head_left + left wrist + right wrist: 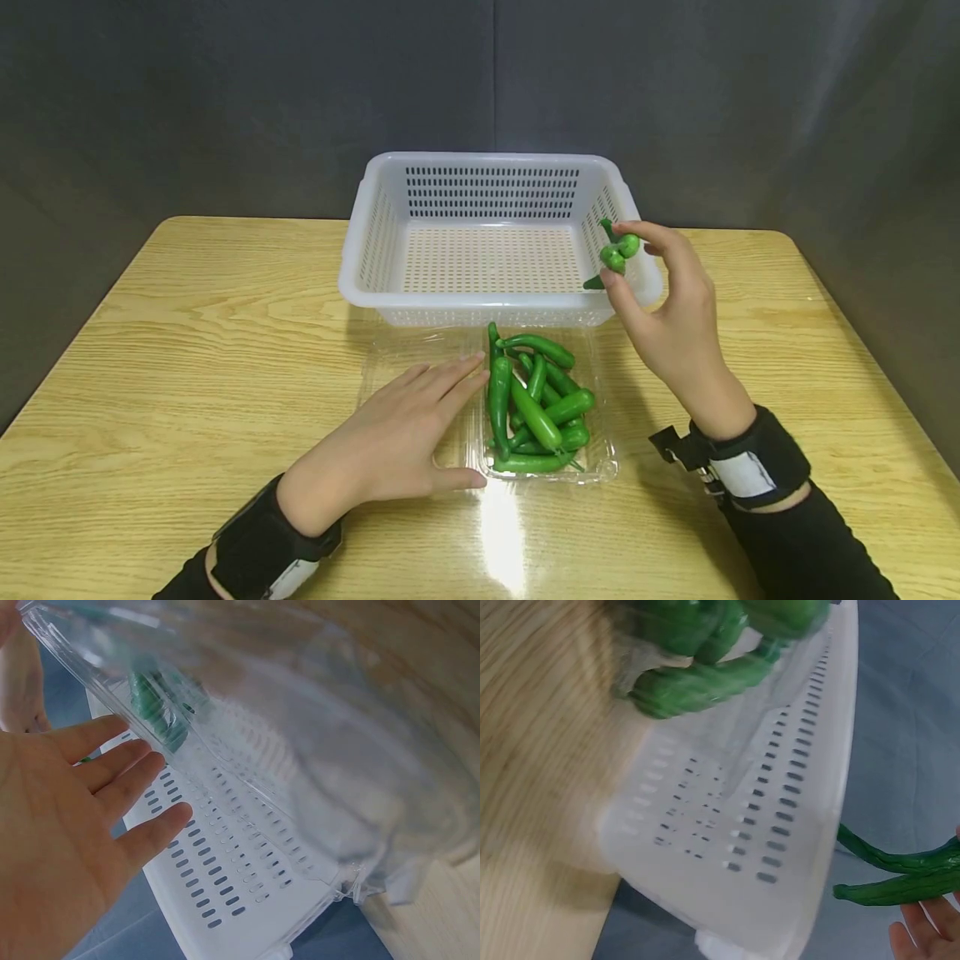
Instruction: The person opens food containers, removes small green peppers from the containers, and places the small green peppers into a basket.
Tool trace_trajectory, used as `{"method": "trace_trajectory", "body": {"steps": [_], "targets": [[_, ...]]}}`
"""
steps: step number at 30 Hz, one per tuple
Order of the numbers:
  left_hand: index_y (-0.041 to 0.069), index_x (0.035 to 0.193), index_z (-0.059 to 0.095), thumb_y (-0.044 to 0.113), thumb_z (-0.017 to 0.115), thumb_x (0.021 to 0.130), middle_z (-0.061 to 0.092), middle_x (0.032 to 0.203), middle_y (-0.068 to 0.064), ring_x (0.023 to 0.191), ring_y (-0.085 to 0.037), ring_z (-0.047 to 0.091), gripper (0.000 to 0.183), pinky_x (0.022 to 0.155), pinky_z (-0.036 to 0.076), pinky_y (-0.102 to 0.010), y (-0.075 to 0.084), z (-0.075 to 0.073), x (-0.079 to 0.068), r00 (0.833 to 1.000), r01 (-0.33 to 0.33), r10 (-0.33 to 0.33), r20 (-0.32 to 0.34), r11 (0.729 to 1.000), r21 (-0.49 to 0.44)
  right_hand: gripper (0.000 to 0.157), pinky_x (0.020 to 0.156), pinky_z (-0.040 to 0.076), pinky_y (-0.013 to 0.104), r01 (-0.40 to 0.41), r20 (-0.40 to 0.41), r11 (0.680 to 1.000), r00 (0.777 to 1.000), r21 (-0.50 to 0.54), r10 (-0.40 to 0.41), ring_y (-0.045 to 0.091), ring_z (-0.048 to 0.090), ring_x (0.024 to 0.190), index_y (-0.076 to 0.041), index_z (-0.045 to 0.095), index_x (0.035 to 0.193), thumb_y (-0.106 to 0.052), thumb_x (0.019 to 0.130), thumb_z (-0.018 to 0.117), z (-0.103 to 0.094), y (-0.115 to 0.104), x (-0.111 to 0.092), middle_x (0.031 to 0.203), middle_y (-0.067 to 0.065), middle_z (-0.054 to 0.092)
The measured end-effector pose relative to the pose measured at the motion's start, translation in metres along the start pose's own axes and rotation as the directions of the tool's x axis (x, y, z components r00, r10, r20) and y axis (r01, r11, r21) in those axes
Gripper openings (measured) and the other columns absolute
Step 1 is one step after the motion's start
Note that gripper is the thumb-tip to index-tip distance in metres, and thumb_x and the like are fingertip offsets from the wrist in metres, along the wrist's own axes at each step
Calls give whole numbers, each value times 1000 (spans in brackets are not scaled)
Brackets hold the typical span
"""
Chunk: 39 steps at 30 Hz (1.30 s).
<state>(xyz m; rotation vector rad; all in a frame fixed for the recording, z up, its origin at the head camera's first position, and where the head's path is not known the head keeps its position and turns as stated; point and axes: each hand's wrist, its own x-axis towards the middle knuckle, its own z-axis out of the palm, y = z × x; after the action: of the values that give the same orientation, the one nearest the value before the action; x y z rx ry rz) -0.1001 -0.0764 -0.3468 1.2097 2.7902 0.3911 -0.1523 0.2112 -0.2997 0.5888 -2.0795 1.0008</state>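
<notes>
Above the right rim of the white plastic basket [498,300], my right hand [678,321] pinches two green chili peppers [613,258] between thumb and fingers. The right wrist view shows the peppers [900,891] side by side, long and slightly curved. Below the basket lies a hinged clear plastic box [603,467], its right half filled with several green chili peppers [534,412]. My left hand [408,437] is spread over the box's left half, fingertips by its middle edge. In the left wrist view, the left hand's fingers [124,769] look straight and hold nothing.
The slotted basket stands at the back of the wood-grain table [187,350]. A dark grey curtain [262,100] rises behind the table. Light glares off the tabletop just in front of the box.
</notes>
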Motion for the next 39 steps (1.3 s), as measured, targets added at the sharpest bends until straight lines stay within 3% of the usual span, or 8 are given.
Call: {"method": "trace_trajectory", "body": {"steps": [6, 13, 22, 39], "targets": [[4, 154, 32, 67, 70, 78, 21, 163, -9, 148, -27, 24, 105, 119, 21, -50, 1, -1, 0, 1000, 0, 0, -7, 1000, -12, 43, 98, 42, 41, -7, 40, 999, 999, -38, 9, 28, 57, 112, 4, 60, 126, 6, 84, 70, 1, 11, -1, 125, 16, 64], [4, 155, 31, 66, 70, 79, 20, 163, -9, 148, -27, 23, 105, 119, 20, -50, 1, -1, 0, 1000, -1, 1, -1, 1000, -17, 45, 100, 41, 42, -47, 98, 997, 994, -67, 54, 29, 55, 118, 4, 59, 128, 6, 85, 70, 3, 21, -4, 127, 15, 63], [5, 155, 31, 67, 69, 79, 21, 163, -9, 148, -26, 23, 105, 120, 19, -49, 1, -2, 0, 1000, 7, -7, 9, 1000, -8, 44, 104, 41, 50, -128, 154, 986, 978, -106, 143, 32, 52, 123, 4, 57, 130, 3, 88, 68, 6, 30, -7, 129, 18, 60], [4, 155, 31, 67, 69, 79, 20, 163, -10, 148, -26, 22, 105, 119, 20, -50, 1, 0, 0, 1000, 1, -1, -2, 1000, -13, 46, 99, 42, 56, -184, 232, 970, 948, -159, 218, 38, 56, 117, 1, 52, 136, -1, 92, 65, 5, 38, -9, 125, 23, 61]]}}
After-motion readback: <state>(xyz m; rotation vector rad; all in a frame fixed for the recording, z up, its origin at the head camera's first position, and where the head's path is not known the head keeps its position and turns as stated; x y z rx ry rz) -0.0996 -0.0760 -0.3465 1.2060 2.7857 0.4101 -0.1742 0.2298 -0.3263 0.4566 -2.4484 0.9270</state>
